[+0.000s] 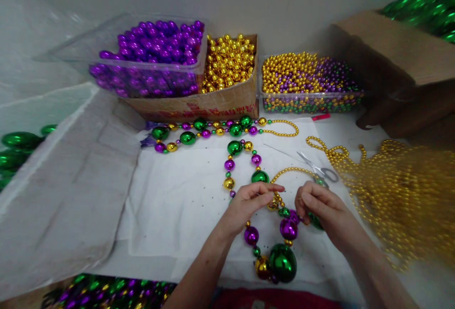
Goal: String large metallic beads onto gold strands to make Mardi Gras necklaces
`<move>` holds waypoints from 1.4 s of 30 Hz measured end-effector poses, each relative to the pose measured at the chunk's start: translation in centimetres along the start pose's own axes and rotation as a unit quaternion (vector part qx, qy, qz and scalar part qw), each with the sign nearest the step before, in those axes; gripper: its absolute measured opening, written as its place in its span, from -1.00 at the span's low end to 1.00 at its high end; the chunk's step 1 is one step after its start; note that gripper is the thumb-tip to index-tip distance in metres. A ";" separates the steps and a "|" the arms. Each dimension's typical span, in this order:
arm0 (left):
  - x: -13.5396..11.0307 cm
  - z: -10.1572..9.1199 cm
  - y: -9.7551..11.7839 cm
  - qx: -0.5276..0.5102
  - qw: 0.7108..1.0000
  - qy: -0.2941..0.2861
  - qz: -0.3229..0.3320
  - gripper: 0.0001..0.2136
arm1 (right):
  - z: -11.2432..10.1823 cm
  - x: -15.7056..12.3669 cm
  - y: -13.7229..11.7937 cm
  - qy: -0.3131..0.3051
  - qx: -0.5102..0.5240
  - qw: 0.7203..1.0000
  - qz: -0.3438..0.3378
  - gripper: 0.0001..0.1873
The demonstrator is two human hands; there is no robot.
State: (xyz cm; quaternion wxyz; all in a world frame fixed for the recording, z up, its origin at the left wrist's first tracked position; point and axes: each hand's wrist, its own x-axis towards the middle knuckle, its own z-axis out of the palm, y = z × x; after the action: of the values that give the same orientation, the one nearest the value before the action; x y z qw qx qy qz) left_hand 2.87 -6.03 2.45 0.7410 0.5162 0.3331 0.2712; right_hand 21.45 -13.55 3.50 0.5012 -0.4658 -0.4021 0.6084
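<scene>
A bead necklace (288,229) of purple, gold and green balls hangs and lies below my two hands. Its largest ball is a big green bead (282,262). My left hand (245,207) is closed, thumb against the curled fingers, with the index finger pointing right. My right hand (320,202) is pinched shut a short way to the right. Whatever thin thing either hand grips is too small to make out. Small gold beads (291,169) curve behind the hands. Scissors (320,169) and a thin needle-like rod (279,150) lie just beyond them.
A finished-looking bead strand (187,138) lies across the white cloth (170,204). Behind stand a clear bin of purple balls (156,46), a cardboard box of gold balls (192,107) and a bin of small mixed beads (305,79). Gold bead strings (401,195) pile up on the right.
</scene>
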 end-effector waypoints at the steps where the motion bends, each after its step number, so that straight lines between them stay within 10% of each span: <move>1: 0.3 0.0 0.6 0.017 1.000 -0.016 0.006 -0.83 | 0.0 0.1 -0.8 -0.005 -0.067 0.997 -0.033 -0.75; 6: 2.0 1.3 2.0 0.051 0.993 -0.107 -0.015 -0.84 | 0.2 1.4 -4.5 0.024 -0.268 0.949 -0.165 -0.77; 16: 3.9 1.9 3.5 0.181 0.980 -0.068 0.045 -0.83 | -2.8 -0.2 -1.2 0.329 -0.163 0.927 -0.081 -0.81; 22: 5.2 2.6 4.6 0.276 0.944 -0.085 0.160 -0.87 | 0.3 0.8 1.1 0.185 -0.093 0.977 -0.047 -0.78; 28: 5.0 2.8 4.9 0.314 0.921 -0.048 0.227 -0.89 | 1.0 2.6 1.2 0.189 -0.012 0.980 -0.067 -0.83; 35: 1.5 2.8 2.1 0.275 0.905 0.242 0.217 -0.86 | 0.8 1.7 0.7 0.207 -0.005 0.978 -0.039 -0.81; 42: 0.6 5.0 0.8 0.251 0.929 0.189 0.195 -0.88 | 0.9 1.5 -0.1 0.177 -0.057 0.979 -0.081 -0.86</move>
State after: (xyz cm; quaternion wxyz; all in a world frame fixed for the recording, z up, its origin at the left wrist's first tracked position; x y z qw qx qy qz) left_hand 7.03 -8.25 4.29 0.4428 0.6794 0.4171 0.4104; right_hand 20.52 -12.08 3.54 0.5847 -0.5600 -0.3775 0.4495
